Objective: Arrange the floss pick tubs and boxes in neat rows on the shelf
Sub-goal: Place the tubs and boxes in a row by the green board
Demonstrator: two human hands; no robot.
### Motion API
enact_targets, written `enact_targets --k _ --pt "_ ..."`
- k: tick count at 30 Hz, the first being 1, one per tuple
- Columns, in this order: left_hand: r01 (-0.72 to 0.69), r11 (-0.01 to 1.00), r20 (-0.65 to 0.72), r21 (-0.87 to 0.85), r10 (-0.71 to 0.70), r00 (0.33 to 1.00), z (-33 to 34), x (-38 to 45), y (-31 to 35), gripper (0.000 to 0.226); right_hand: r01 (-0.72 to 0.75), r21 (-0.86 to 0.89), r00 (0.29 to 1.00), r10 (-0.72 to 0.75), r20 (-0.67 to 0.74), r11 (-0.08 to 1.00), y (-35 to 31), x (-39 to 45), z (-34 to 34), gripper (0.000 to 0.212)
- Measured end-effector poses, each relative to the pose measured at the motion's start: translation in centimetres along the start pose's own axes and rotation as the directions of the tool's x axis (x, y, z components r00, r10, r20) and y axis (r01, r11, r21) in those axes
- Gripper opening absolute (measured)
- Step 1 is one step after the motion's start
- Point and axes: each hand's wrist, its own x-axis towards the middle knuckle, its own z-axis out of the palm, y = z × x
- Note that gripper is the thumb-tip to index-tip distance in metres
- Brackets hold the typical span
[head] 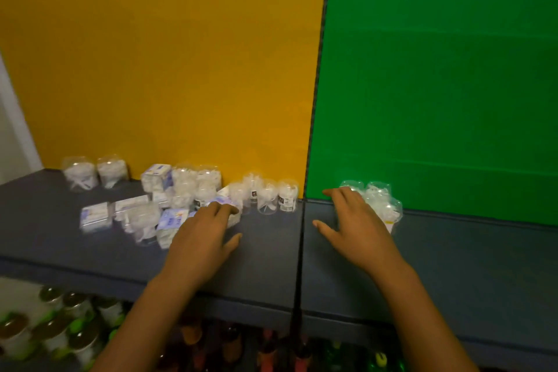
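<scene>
Clear floss pick tubs (265, 195) upright along my shelf's (265, 254) back edge, blue-and-white boxes (94, 216) jumbled left of centre, more tubs (382, 202) under my right fingers

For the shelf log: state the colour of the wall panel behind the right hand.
Green wall panel, behind the right hand; head view.
</scene>
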Motion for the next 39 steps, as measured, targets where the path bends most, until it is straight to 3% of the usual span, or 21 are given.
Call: enact_targets --k 10,18,27,39 --pt "0.139 0.99 0.012 0.028 -0.14 0.99 -5.2 -9.4 -9.9 0.044 0.091 0.121 0.991 -0.102 0.088 0.989 -12.9 -0.8 3.8 0.063" --pt "0.23 0.973 -0.034 -0.011 -0.23 0.973 -8.3 -10.3 -15.5 0.043 0.179 0.19 0.981 -0.191 0.043 0.965 -18.8 3.3 4.7 0.056" --pt "0.274 0.96 -0.062 -0.049 -0.277 0.959 -7.2 -7.3 -21.0 0.045 0.181 0.254 0.979 -0.2 0.05 0.95 -21.5 9.4 9.1 0.056" --pt "0.223 0.974 -0.102 -0.038 -0.226 0.969 -5.5 4.9 -28.4 0.044 0.156 0.241 0.985 -0.17 0.038 0.958 -22.0 20.6 15.4 0.054"
